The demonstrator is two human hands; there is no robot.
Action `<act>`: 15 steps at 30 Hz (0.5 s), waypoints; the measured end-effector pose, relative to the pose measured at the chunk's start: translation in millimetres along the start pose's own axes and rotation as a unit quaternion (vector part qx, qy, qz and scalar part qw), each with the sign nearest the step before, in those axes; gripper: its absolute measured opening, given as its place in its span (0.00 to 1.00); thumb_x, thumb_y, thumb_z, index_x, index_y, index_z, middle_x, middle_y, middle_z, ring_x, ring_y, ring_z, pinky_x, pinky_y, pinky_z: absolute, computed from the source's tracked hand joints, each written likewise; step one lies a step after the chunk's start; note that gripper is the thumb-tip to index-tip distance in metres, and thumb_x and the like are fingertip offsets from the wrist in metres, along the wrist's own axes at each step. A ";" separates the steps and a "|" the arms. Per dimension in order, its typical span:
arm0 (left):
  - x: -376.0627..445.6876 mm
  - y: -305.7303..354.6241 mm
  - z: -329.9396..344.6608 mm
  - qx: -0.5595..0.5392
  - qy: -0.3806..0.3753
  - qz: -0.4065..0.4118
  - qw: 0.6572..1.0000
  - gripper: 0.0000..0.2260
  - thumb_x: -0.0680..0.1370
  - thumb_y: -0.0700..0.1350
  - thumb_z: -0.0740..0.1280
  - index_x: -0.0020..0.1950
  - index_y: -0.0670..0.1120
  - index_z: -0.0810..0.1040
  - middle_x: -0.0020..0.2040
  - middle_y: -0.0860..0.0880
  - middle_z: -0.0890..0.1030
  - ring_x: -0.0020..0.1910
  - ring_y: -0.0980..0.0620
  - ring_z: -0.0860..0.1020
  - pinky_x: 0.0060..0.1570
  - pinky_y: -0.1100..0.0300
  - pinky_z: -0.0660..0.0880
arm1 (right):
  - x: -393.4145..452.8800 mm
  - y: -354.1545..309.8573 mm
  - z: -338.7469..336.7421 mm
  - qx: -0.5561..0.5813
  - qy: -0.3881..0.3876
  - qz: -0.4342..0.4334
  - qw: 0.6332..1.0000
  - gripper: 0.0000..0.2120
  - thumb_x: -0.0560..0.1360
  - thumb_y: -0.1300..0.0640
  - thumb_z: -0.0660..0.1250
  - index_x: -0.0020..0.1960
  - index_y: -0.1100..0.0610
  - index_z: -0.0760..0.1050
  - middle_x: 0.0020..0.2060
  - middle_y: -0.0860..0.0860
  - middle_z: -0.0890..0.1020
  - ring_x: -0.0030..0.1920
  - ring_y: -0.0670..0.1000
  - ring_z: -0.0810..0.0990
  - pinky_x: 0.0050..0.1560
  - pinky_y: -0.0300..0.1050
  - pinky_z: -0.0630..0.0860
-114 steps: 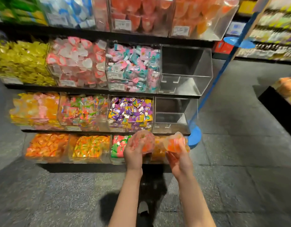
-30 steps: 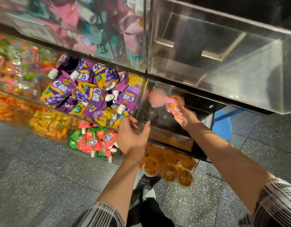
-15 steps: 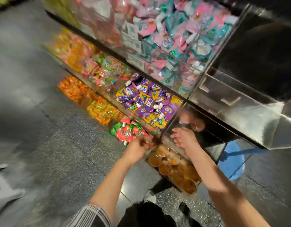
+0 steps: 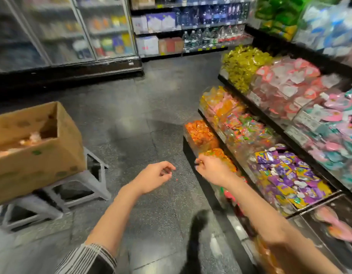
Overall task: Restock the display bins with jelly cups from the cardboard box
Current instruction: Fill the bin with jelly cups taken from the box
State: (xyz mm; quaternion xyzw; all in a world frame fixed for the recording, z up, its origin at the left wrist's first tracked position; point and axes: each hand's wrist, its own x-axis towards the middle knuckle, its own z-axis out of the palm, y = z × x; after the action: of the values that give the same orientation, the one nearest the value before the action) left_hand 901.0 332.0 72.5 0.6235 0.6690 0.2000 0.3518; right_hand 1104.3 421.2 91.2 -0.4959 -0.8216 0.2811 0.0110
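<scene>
An open cardboard box (image 4: pixel 38 153) with pale orange jelly cups (image 4: pixel 32 138) inside sits on grey stools at the left. My left hand (image 4: pixel 154 177) hangs over the floor with loosely curled fingers and holds nothing. My right hand (image 4: pixel 211 169) is also bare, out in front of the lowest display bins. Two pink and orange jelly cups (image 4: pixel 337 224) lie in a clear bin (image 4: pixel 309 222) at the far right, behind my right forearm.
Tiered clear bins of candy pouches (image 4: pixel 285 175) run along the right side. Grey plastic stools (image 4: pixel 76 186) carry the box. Dark speckled floor (image 4: pixel 131 119) stretches between box and shelves. Glass-door coolers (image 4: pixel 68 30) and drink shelves stand at the back.
Both hands let the jelly cups go into the clear bin and drew back from it. My view has swung left, away from the bins, so the cardboard box now shows.
</scene>
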 end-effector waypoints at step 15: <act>-209.7 -218.2 -234.5 -0.032 0.203 -0.144 0.968 0.09 0.79 0.43 0.66 0.58 0.49 0.77 0.49 0.54 0.79 0.51 0.55 0.78 0.50 0.65 0.73 | 112.8 -393.9 103.1 -0.276 -0.136 -0.344 0.887 0.17 0.80 0.50 0.60 0.66 0.54 0.71 0.58 0.55 0.79 0.59 0.57 0.76 0.51 0.47 0.73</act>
State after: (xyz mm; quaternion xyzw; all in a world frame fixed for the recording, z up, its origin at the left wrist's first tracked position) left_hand 575.6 136.5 122.5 0.4556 0.8022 0.2907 0.2537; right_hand 697.9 329.4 161.3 -0.1219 -0.9786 0.0864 -0.1416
